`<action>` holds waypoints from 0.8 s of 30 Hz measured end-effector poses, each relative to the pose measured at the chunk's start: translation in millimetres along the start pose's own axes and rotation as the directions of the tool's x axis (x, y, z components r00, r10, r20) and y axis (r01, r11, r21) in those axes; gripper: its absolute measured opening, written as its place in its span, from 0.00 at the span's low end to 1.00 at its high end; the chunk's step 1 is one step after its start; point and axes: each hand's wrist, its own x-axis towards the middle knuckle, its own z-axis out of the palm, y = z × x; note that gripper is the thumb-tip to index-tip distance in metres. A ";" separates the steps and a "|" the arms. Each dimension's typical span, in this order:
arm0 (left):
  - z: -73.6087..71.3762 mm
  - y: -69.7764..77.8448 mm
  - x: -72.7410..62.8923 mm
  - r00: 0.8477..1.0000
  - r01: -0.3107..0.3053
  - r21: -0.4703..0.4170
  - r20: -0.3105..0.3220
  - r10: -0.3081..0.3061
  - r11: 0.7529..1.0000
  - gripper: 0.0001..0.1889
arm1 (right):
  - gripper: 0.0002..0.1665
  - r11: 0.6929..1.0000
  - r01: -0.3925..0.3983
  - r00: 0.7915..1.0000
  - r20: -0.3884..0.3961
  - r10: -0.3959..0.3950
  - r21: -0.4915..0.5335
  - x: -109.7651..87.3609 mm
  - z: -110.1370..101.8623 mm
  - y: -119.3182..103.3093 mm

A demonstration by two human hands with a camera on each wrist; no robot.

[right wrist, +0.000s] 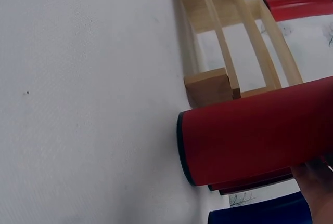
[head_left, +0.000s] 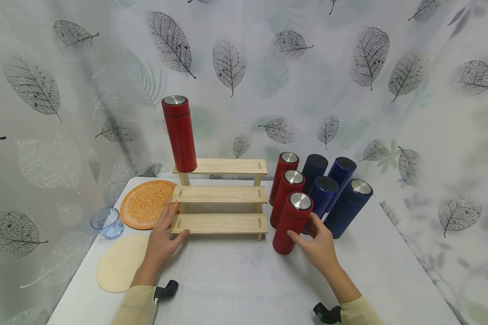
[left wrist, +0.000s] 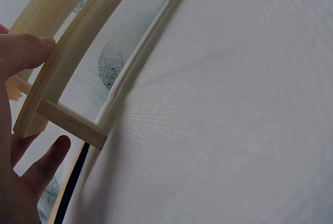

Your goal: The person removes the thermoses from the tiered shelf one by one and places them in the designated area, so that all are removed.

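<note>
A three-tier wooden rack point(head_left: 220, 195) stands in the middle of the table. My left hand point(head_left: 162, 241) holds its left end, the thumb point(left wrist: 31, 52) against the bottom shelf's edge and the other fingers around the side. On the top tier's left end stands a red thermos point(head_left: 180, 135) with a silver lid top. To the right of the rack, my right hand point(head_left: 319, 246) grips the nearest red thermos point(right wrist: 255, 133) from its right side. Behind that one stand two more red thermoses point(head_left: 282, 196). My right fingers are partly hidden behind the held thermos.
Several dark-blue cylinders point(head_left: 347, 207) crowd beside the red ones. An orange round mat point(head_left: 146, 205), a cream round mat point(head_left: 119, 266) and a blue-tinted glass point(head_left: 110, 225) lie left of the rack. A leaf-print curtain point(head_left: 252, 108) hangs behind the white table.
</note>
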 end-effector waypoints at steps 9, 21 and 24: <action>-1.0 1.5 0.3 1.000 0.009 -0.008 0.005 -0.009 1.000 0.52 | 0.40 0.999 -0.030 0.999 0.024 0.031 -0.010 -0.8 -3.4 -3.0; 0.4 -1.7 0.0 1.000 0.013 0.000 0.003 -0.013 1.000 0.52 | 0.45 0.991 0.129 0.990 -0.061 -0.127 0.034 14.5 -20.3 -35.4; -0.3 -1.1 0.1 1.000 0.009 0.004 0.002 -0.009 1.000 0.52 | 0.46 0.981 0.186 0.980 -0.072 -0.183 0.046 22.2 -24.8 -48.9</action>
